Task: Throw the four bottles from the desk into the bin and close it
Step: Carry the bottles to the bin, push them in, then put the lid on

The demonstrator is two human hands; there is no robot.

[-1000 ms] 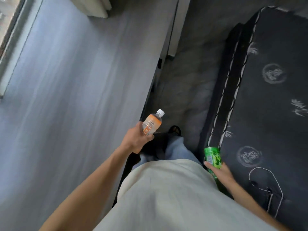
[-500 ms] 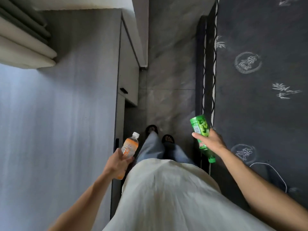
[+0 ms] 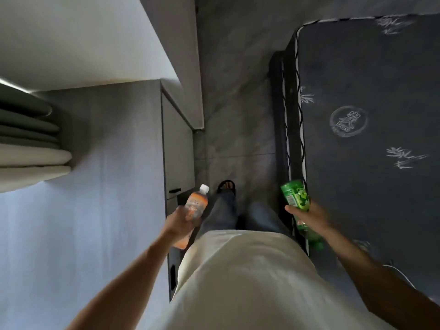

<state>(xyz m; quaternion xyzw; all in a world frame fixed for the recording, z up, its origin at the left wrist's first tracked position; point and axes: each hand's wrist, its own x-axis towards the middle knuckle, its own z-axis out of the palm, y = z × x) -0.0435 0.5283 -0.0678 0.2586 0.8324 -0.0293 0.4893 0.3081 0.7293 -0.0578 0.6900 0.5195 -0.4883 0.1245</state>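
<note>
Item 1: orange bottle (image 3: 196, 207). Small plastic drink bottle, white cap up and tilted forward, orange label. Held in the left hand (image 3: 179, 223), whose fingers are wrapped closed around the lower body. Judged light, probably near empty, with thin walls that would dent under a hard squeeze; the label gives some friction. The mid-body hold suits carrying and a drop.

Item 2: green bottle (image 3: 297, 198). Plastic bottle with a green printed label, held inverted, base up and neck pointing down behind the palm. The right hand (image 3: 310, 216) is closed around its middle. Judged equally light and slightly slick; the cap end is blurred, so its state cannot be told.

Location of both: carried at waist height in front of the person's pale shirt (image 3: 238, 282), above the floor (image 3: 238, 103), off the desk.

Surroundings: grey cabinet top (image 3: 95, 186) to the left, with stacked pale cushions (image 3: 31, 151) at its far side and a drawer front with a dark handle (image 3: 175, 190). Dark patterned mattress (image 3: 369, 139) to the right on a black frame. One sandalled foot (image 3: 227, 186) is visible ahead.

Obstructions: the aisle between cabinet and bed is narrow but bare. No bin is in view, nor the other two bottles; with both hands occupied, a lid would likely need a free hand.
</note>
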